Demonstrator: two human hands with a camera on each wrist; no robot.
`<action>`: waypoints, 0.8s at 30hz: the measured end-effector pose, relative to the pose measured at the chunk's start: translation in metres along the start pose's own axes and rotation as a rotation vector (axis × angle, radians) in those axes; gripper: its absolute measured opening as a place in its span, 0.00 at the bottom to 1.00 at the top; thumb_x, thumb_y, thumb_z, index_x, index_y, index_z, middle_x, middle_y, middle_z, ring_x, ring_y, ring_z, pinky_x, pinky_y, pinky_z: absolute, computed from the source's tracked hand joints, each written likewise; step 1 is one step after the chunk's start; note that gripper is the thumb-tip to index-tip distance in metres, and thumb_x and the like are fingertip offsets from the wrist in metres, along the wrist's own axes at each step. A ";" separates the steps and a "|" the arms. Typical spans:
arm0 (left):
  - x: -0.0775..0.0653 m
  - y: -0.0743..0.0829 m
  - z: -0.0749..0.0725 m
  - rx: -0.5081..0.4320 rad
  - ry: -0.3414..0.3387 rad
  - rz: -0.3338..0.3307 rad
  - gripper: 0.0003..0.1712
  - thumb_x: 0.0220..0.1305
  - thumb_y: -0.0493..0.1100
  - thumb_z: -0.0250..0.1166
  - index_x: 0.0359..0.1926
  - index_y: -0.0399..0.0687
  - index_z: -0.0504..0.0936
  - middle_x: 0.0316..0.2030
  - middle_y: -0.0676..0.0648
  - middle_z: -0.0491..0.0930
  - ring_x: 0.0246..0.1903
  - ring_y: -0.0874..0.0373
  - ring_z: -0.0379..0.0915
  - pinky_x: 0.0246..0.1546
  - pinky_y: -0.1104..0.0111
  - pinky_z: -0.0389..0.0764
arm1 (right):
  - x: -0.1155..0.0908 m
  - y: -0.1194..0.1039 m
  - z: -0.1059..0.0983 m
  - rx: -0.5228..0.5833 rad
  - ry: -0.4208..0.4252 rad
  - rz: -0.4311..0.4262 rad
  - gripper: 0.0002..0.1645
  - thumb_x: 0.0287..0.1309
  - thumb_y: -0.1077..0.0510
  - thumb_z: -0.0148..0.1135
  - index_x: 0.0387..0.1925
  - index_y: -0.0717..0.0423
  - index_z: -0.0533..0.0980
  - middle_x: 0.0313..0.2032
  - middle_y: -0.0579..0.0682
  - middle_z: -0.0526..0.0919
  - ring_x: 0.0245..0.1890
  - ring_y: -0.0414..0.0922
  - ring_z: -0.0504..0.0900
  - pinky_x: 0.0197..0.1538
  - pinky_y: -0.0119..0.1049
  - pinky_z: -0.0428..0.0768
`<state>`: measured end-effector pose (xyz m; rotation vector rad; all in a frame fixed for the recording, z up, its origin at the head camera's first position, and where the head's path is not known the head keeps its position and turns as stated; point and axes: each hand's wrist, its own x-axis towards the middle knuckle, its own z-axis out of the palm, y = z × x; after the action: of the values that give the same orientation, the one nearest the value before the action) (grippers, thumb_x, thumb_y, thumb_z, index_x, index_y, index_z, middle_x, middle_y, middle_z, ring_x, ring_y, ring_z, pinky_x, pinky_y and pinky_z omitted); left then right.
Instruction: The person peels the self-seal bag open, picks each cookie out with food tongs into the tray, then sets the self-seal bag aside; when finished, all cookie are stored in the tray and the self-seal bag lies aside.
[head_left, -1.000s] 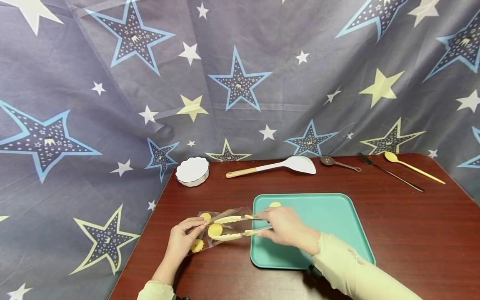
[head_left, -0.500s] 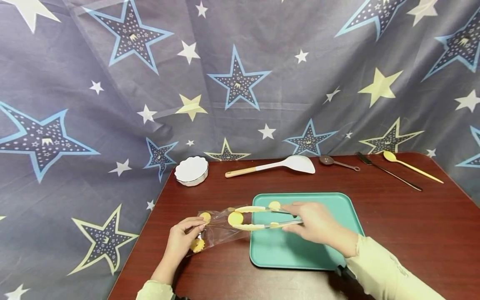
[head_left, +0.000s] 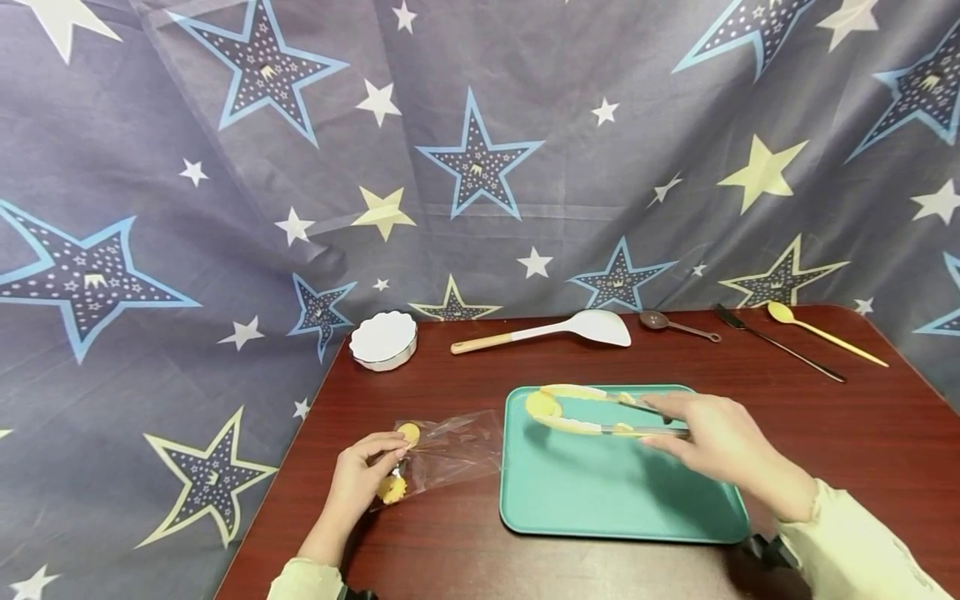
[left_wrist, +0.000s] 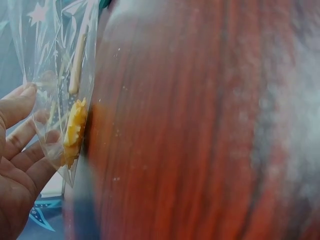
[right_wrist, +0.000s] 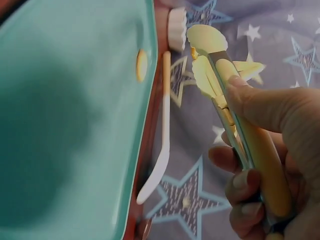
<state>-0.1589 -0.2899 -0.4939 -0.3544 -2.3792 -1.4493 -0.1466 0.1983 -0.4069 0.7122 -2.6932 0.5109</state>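
Observation:
My right hand [head_left: 723,433] grips a pair of tongs [head_left: 573,423] with cream-coloured tips, above the tray. A round yellow cookie [head_left: 542,405] is between the tips. In the right wrist view only a sliver of that held cookie [right_wrist: 194,52] shows, while another cookie [right_wrist: 142,65] lies on the green tray [right_wrist: 95,150] near its rim. On the left, my left hand [head_left: 365,475] pinches a clear plastic bag [head_left: 457,450]. Inside the bag are a round cookie [head_left: 408,433] and a scalloped cookie [head_left: 392,489], the latter seen edge-on in the left wrist view.
A white fluted dish [head_left: 384,342] stands at the back left of the dark red table [head_left: 442,558]. Along the back edge lie a white spatula [head_left: 596,328], a brown measuring spoon [head_left: 654,320], a dark long-handled utensil [head_left: 787,346] and a yellow spoon [head_left: 782,312]. A star-patterned curtain [head_left: 480,250] hangs behind.
My right hand has moved right, drawing the tongs and the cookie out of the bag and over the tray. My left hand stays nearly still on the bag.

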 end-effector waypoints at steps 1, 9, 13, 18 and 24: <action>0.000 0.000 0.000 0.003 0.002 0.003 0.06 0.52 0.29 0.72 0.33 0.40 0.89 0.39 0.42 0.86 0.44 0.54 0.81 0.44 0.78 0.78 | -0.003 0.005 -0.002 -0.005 -0.003 0.015 0.31 0.49 0.42 0.73 0.53 0.53 0.81 0.43 0.50 0.87 0.39 0.48 0.85 0.33 0.49 0.81; -0.001 -0.002 0.000 -0.003 0.008 -0.015 0.07 0.52 0.28 0.72 0.33 0.41 0.89 0.40 0.36 0.85 0.44 0.55 0.81 0.44 0.77 0.79 | -0.019 0.036 -0.006 -0.047 -0.035 0.104 0.32 0.49 0.40 0.73 0.52 0.54 0.82 0.45 0.57 0.85 0.39 0.54 0.84 0.33 0.53 0.80; -0.001 -0.002 0.001 -0.034 0.009 -0.011 0.07 0.52 0.28 0.71 0.33 0.39 0.89 0.41 0.32 0.83 0.44 0.50 0.81 0.44 0.75 0.80 | -0.024 0.045 -0.006 -0.044 -0.057 0.131 0.32 0.49 0.39 0.72 0.52 0.53 0.82 0.43 0.56 0.86 0.35 0.50 0.84 0.28 0.49 0.78; -0.001 -0.001 0.001 -0.030 0.012 -0.034 0.07 0.52 0.28 0.72 0.33 0.40 0.89 0.41 0.33 0.83 0.45 0.50 0.81 0.44 0.76 0.79 | -0.027 0.049 -0.001 -0.046 -0.072 0.124 0.32 0.48 0.40 0.73 0.51 0.53 0.82 0.43 0.55 0.86 0.33 0.48 0.84 0.26 0.45 0.76; -0.001 0.000 0.001 -0.001 0.014 -0.033 0.06 0.52 0.28 0.72 0.32 0.39 0.89 0.40 0.36 0.84 0.44 0.53 0.82 0.43 0.76 0.80 | -0.027 0.050 0.007 -0.038 -0.114 0.129 0.33 0.48 0.40 0.73 0.52 0.55 0.82 0.41 0.53 0.86 0.33 0.46 0.83 0.26 0.44 0.77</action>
<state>-0.1584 -0.2892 -0.4942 -0.3054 -2.3839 -1.4626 -0.1517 0.2476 -0.4359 0.5757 -2.8611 0.4615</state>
